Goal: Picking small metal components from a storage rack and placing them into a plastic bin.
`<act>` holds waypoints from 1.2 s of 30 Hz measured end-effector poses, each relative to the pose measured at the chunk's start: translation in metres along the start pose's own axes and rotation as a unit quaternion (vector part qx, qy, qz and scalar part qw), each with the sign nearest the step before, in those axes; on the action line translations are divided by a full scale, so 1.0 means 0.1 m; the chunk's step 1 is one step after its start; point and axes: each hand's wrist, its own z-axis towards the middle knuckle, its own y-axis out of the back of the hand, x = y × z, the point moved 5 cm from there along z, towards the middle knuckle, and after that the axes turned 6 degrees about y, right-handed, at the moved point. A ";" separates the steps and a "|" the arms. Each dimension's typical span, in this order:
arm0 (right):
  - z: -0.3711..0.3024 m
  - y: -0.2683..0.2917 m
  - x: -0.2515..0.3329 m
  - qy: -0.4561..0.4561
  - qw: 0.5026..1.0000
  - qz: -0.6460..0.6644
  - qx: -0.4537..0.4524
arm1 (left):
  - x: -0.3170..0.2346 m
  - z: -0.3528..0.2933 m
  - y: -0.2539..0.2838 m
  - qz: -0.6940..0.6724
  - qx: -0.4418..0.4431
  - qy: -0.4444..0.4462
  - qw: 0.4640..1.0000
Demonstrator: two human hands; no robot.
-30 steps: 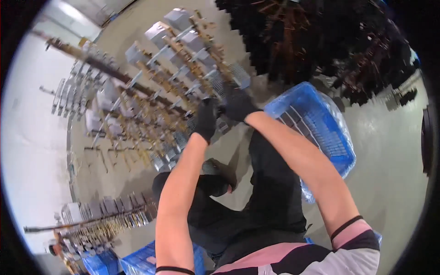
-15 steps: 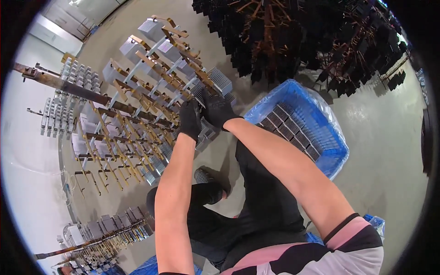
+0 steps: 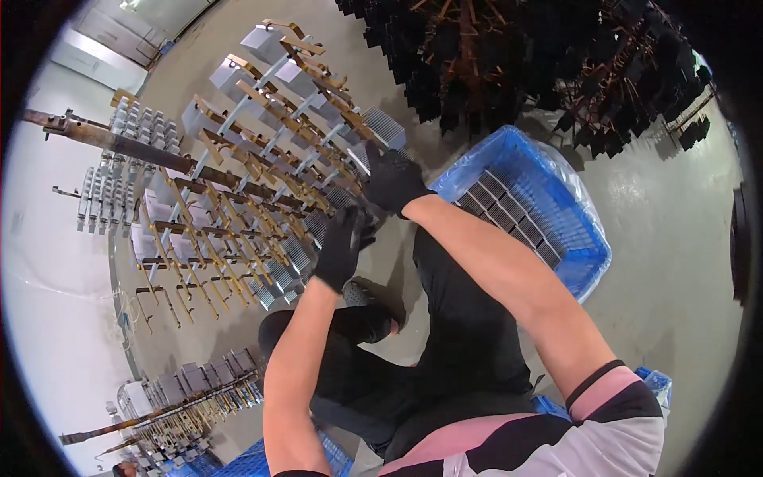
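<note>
My right hand (image 3: 395,181), in a black glove, is closed at the near end of the rack on a silver finned heat sink (image 3: 359,162), its fingers covering part of it. Just beyond hangs another finned heat sink (image 3: 383,127). Lower and to the left, my black-gloved left hand (image 3: 343,245) is beside the rack's lower arms with its fingers loosely apart; I see nothing held in it. The rack (image 3: 226,187) has brass-coloured hooked arms on pale crossbars, carrying several silver heat sinks, some of them near my left hand (image 3: 296,253).
A blue basket (image 3: 584,230) lined with clear plastic stands to my right, with rows of finned heat sinks (image 3: 509,215) inside. Racks of black parts (image 3: 469,71) fill the far right. Another loaded rack (image 3: 183,405) lies at the lower left. My foot (image 3: 358,294) is beneath my hands.
My hands have drawn apart: the left moved down toward me, away from the heat sinks, while the right shifted slightly right. The view has shifted a little.
</note>
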 end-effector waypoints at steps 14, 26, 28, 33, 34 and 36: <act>-1.50 1.09 -1.54 0.014 0.985 0.156 -0.073 | -0.11 -1.30 0.55 0.490 -0.009 -0.092 0.867; -4.27 -1.42 -3.58 -0.187 0.960 -0.049 0.204 | 0.18 -1.04 0.38 0.418 -0.004 -0.027 0.908; -4.05 -1.40 -3.06 -0.291 0.950 0.007 0.110 | 0.07 -1.15 0.68 0.429 -0.028 -0.008 0.903; -4.06 -1.15 -2.96 -0.395 0.893 -0.041 0.212 | 0.15 -1.08 0.62 0.560 -0.020 -0.031 0.828; -4.05 -1.13 -2.92 -0.397 0.896 -0.050 0.194 | 0.17 -1.08 0.62 0.561 -0.020 -0.030 0.827; -4.01 -1.12 -2.87 -0.398 0.901 -0.069 0.159 | 0.15 -1.09 0.59 0.604 -0.041 -0.067 0.793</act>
